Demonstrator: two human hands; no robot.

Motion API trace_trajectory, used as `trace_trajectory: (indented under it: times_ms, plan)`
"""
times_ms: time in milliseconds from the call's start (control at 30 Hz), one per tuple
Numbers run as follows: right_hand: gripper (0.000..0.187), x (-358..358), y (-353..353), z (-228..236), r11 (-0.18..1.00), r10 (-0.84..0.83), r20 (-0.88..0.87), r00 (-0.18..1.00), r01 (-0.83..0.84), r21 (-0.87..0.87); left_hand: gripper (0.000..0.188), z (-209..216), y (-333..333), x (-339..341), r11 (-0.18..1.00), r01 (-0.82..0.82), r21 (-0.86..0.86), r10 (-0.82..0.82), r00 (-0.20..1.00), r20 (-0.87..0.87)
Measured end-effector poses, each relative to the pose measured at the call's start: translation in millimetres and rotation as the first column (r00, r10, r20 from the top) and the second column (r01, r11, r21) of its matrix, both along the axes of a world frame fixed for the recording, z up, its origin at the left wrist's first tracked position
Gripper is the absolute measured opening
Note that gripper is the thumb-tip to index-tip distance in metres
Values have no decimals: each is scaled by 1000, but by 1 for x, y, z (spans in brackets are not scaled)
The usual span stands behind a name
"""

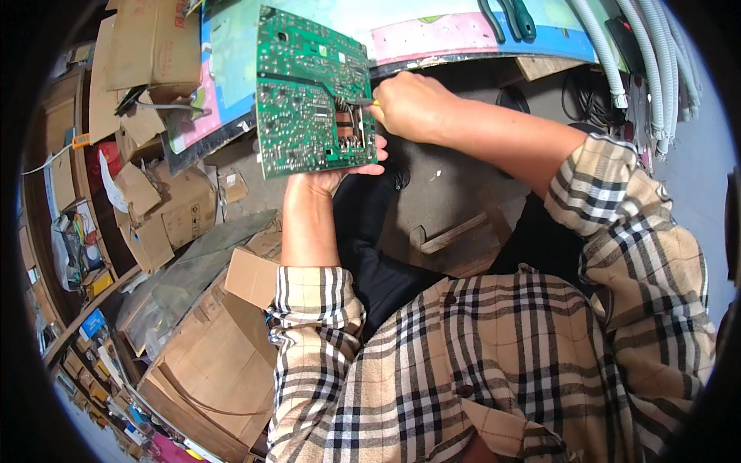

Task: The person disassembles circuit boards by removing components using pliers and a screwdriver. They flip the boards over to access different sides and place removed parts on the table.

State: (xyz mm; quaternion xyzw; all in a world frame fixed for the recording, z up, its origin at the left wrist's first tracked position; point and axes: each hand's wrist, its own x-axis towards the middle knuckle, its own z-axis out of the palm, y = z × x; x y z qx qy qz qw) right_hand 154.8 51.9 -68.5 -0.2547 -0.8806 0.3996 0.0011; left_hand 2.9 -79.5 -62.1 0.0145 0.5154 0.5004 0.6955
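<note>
A large green circuit board (297, 123) is tilted up in front of me, its solder side facing me. My left hand (327, 181) grips its lower edge from behind, and some fingers show past the lower right corner. My right hand (414, 106) is closed on a slim tool (360, 102) with a grey metal tip and a bit of yellow at the handle. Its tip is at the board's cut-out, by copper-coloured coils (345, 123); whether it touches them I cannot tell. Most of the handle is hidden in my fingers.
Beyond the board is a worktable (432, 38) with a colourful cover. Dark green-handled pliers (509, 19) lie on it. Corrugated grey hoses (652, 69) hang at right. Cardboard boxes (181, 204) and shelves stand at left, and a wooden stool (451, 235) is below.
</note>
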Motion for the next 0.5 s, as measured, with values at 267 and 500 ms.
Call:
trace_trajectory:
  times_ms: [267, 500]
  plan:
    - [18, 1, -3, -21, 925, 11, -95, 995, 26, 379, 62, -8, 6, 8, 991, -63, -120, 47, 990, -131]
    - [35, -20, -2, 3, 742, 7, 170, 985, 109, -662, 70, 12, 5, 4, 994, -111, 16, 110, 993, 43]
